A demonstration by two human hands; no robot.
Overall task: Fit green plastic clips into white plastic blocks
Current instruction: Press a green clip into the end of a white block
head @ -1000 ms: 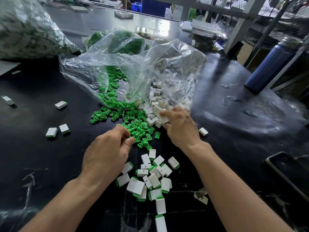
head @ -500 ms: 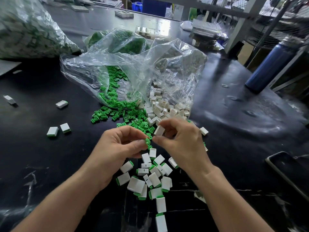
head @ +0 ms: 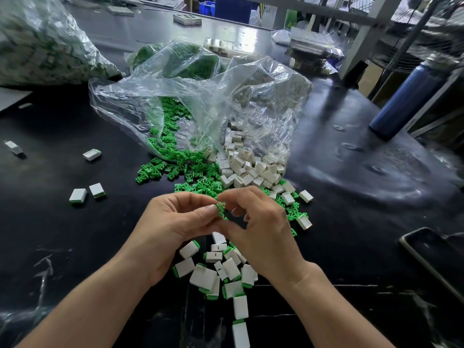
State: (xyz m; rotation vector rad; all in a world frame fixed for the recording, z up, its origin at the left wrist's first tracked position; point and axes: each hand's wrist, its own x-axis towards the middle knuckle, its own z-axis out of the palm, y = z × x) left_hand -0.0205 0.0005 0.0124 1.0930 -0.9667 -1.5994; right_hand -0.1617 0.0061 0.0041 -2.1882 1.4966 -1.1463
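Pinched by left hand (head: 175,229) thumb and forefinger: green clip (head: 221,209), over assembled pile (head: 203,275). Right hand (head: 261,232) curled against it, hold unclear. Clip looked light, stiff, slippery; best gripped on flat sides.

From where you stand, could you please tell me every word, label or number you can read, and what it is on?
None can be read.
The blue bottle shows no label, the phone screen is dark, and the white blocks and green clips bear no print.
Anything on the green box at the back is too blurred to read.
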